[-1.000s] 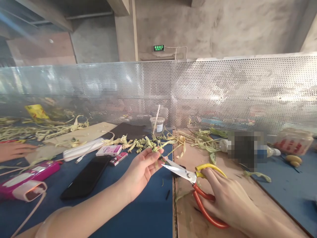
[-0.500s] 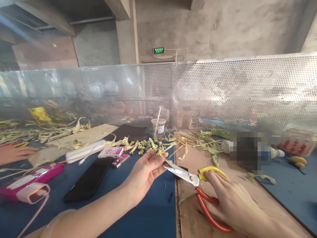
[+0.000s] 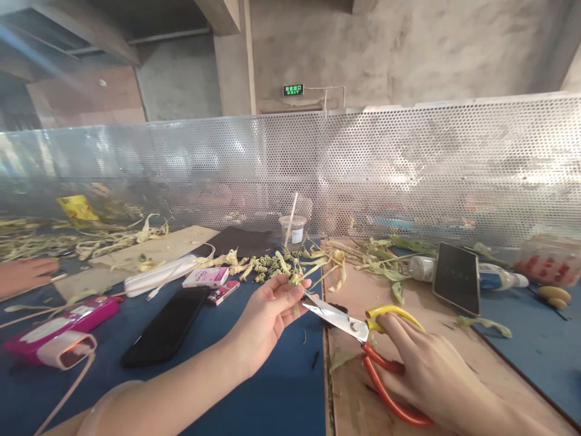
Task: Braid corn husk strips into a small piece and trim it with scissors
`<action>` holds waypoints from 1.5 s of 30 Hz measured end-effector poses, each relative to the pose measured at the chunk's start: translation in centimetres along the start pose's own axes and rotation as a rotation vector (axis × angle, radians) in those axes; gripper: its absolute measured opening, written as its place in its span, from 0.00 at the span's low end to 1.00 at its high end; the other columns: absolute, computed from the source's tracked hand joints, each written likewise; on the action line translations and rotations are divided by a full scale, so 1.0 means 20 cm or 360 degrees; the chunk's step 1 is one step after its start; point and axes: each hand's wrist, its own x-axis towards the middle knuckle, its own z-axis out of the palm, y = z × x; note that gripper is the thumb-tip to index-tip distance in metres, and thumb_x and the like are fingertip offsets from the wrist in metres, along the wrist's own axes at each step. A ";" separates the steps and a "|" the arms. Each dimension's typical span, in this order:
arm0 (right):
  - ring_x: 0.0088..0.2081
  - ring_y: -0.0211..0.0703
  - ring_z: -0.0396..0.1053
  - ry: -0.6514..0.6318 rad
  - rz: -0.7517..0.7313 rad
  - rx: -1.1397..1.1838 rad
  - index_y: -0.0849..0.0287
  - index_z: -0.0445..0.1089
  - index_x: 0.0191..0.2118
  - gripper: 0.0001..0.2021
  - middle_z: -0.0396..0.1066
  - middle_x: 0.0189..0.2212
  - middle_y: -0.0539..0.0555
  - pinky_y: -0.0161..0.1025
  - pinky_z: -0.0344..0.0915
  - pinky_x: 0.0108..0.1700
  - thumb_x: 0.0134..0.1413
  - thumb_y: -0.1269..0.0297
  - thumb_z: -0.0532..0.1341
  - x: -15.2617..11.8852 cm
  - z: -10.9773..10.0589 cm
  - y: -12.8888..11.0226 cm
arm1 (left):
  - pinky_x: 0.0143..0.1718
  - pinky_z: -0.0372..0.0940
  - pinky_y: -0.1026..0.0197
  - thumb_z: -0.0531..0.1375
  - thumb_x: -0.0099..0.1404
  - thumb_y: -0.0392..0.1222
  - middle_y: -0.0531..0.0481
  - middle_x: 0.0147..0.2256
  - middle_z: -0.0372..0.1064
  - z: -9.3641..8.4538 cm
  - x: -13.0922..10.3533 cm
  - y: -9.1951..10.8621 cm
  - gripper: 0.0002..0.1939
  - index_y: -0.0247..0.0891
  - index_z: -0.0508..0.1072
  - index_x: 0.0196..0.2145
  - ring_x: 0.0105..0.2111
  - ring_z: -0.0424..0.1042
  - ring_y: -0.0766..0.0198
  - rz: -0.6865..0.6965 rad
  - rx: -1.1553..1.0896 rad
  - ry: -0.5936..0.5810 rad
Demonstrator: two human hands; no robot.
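Observation:
My left hand point(image 3: 275, 309) pinches a small green plant piece point(image 3: 295, 280), perhaps a knotted stem, between thumb and fingers. In my right hand point(image 3: 422, 363) are scissors point(image 3: 349, 324) with one yellow and one red handle. Their blades look nearly closed, and the tips lie just beside my left fingers, under the plant piece. Whether the blades touch the stem cannot be made out. Behind my left hand lies a pile of small green knotted pieces point(image 3: 263, 266), with pale dry leaf strips point(image 3: 336, 269) around it.
A black phone point(image 3: 166, 327), a pink-and-white box point(image 3: 206, 277) and a magenta device point(image 3: 68, 324) lie to the left. A cup with a straw point(image 3: 293, 230) stands before the perforated metal screen point(image 3: 385, 169). Rightward are a tilted phone point(image 3: 456, 278) and bottles. Another person's hand point(image 3: 29, 275) rests far left.
The whole view has shifted slightly. My hands, the plant piece and the scissors keep nearly the same pose. The other person's hand at far left has changed position a little.

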 end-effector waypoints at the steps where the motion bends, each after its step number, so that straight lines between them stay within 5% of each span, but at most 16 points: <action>1: 0.28 0.50 0.73 0.0020 -0.0011 -0.0006 0.55 0.55 0.40 0.10 0.72 0.32 0.55 0.43 0.69 0.23 0.50 0.63 0.52 0.00 0.00 0.00 | 0.37 0.68 0.64 0.66 0.51 0.32 0.49 0.38 0.74 0.00 0.00 0.00 0.13 0.38 0.67 0.33 0.35 0.72 0.68 0.0000 0.0000 -0.0002; 26: 0.27 0.50 0.73 0.0102 0.0017 -0.0047 0.56 0.57 0.38 0.10 0.73 0.29 0.55 0.41 0.69 0.23 0.49 0.63 0.55 0.00 -0.01 -0.02 | 0.38 0.68 0.61 0.67 0.50 0.34 0.49 0.35 0.74 0.01 -0.01 0.01 0.11 0.36 0.68 0.30 0.30 0.72 0.68 0.0027 0.0025 -0.0005; 35: 0.29 0.51 0.73 0.0046 0.0057 -0.0033 0.56 0.57 0.40 0.11 0.73 0.34 0.55 0.42 0.68 0.23 0.49 0.62 0.55 0.00 -0.01 -0.02 | 0.39 0.68 0.59 0.66 0.51 0.33 0.50 0.33 0.73 0.00 -0.02 0.00 0.10 0.36 0.67 0.27 0.35 0.71 0.65 0.0078 0.0028 -0.0037; 45: 0.18 0.46 0.69 0.0107 0.0148 0.0002 0.56 0.56 0.38 0.09 0.70 0.23 0.50 0.36 0.59 0.15 0.53 0.58 0.52 0.00 -0.01 -0.03 | 0.36 0.68 0.61 0.66 0.51 0.34 0.52 0.34 0.73 -0.01 0.00 0.01 0.10 0.36 0.67 0.29 0.26 0.71 0.69 0.0078 0.0042 -0.0043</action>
